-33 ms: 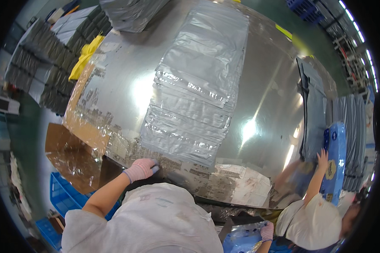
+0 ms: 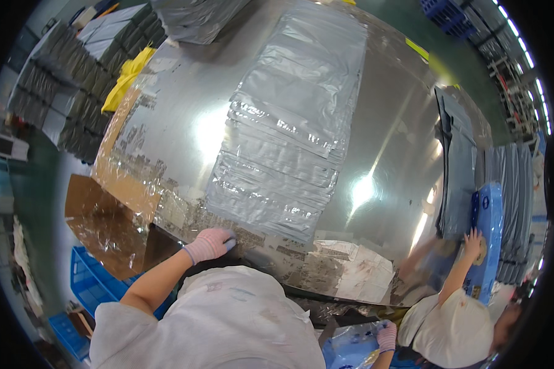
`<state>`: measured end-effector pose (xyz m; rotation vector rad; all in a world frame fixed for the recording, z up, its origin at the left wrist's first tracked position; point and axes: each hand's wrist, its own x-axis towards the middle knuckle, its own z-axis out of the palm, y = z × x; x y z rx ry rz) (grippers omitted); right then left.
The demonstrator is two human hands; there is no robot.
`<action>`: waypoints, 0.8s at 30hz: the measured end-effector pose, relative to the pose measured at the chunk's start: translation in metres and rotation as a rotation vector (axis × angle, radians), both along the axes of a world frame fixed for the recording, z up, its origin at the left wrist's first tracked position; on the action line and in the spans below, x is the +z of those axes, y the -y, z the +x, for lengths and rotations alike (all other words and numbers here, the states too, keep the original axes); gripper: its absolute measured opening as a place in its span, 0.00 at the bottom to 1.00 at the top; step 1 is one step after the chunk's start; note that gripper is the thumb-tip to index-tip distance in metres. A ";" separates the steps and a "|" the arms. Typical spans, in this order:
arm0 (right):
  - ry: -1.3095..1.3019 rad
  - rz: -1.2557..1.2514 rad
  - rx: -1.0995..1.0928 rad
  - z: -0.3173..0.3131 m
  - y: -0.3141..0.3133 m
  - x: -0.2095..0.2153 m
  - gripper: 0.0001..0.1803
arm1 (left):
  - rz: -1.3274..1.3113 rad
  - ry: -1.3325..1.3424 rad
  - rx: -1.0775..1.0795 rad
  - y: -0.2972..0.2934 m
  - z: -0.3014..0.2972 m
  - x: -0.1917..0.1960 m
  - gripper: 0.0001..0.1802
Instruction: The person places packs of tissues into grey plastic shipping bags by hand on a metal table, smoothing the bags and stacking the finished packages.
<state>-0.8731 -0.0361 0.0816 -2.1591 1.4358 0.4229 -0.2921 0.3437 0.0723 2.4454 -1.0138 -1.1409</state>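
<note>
Overhead fisheye view of a metal tabletop (image 2: 394, 132) with a worker at its near side. The left hand (image 2: 209, 245), in a pink-striped glove, rests at the near edge of the tabletop, left of the frame's centre at mid-lower height; its fingers are bent, and whether this grip encloses anything cannot be told, since its underside is hidden. The right hand (image 2: 386, 336), similarly gloved, lies at the lower right of centre, its grip apparently closed on the edge of a clear-and-blue package (image 2: 349, 352), which is cut off by the bottom of the frame. A stack of grey plastic bags (image 2: 289, 160) runs from the upper centre down to the middle of the frame, its layers staggered. At the right, a co-worker's bare hand (image 2: 472, 245) touches a long blue package (image 2: 489, 212) beside folded dark grey bags (image 2: 454, 166).

Likely faults: the clear-and-blue package could slip or its film could tear, because the right hand seems to hold it by an edge only and the film looks glossy. The stack could slide or fan out if brushed, its layers looking smooth and unsecured. The open cardboard box (image 2: 108, 224) at the lower left could be knocked by the left forearm (image 2: 157, 283), which passes close beside it.
</note>
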 end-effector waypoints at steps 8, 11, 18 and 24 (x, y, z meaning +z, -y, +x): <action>0.223 -0.167 0.497 0.334 -0.035 0.094 0.08 | -0.389 0.684 -0.138 0.087 0.082 -0.006 0.28; 0.282 -0.164 0.653 0.449 -0.014 0.105 0.10 | -0.361 0.848 -0.111 0.058 0.104 -0.044 0.29; 0.608 -0.312 0.620 0.710 0.000 0.150 0.09 | 0.441 0.773 0.481 -0.154 0.100 0.052 0.18; 0.399 -0.347 0.320 0.685 0.073 0.046 0.27 | -0.847 -0.073 1.405 -0.313 0.025 0.112 0.26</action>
